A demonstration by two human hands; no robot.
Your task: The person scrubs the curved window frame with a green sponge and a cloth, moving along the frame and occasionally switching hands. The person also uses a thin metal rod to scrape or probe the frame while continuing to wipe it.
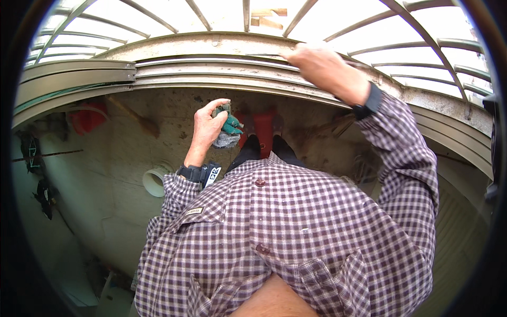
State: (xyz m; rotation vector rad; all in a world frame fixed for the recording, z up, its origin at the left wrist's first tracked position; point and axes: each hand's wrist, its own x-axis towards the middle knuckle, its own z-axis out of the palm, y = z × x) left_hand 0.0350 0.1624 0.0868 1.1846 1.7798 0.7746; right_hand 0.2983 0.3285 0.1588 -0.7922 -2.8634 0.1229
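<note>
My left hand [209, 125], at waist height inside the window, grips a bunched grey and green cloth [231, 126] that looks dirty. My right hand [323, 69] reaches out over the window frame, closed around a thin tool [264, 54]. Its narrow tip points left along the outer sill [174, 44]; motion blur hides what kind of tool it is. Below that hand run the metal sliding-window tracks [222, 73], with dirt specks in the grooves. I cannot tell whether the tip touches the sill.
Metal security bars [246, 16] curve beyond the sill. A window sash [75, 75] fills the left part of the track. My feet are on a red stool [263, 130]. On the floor are a white bucket [153, 182], a red container [88, 118] and a broom [144, 123].
</note>
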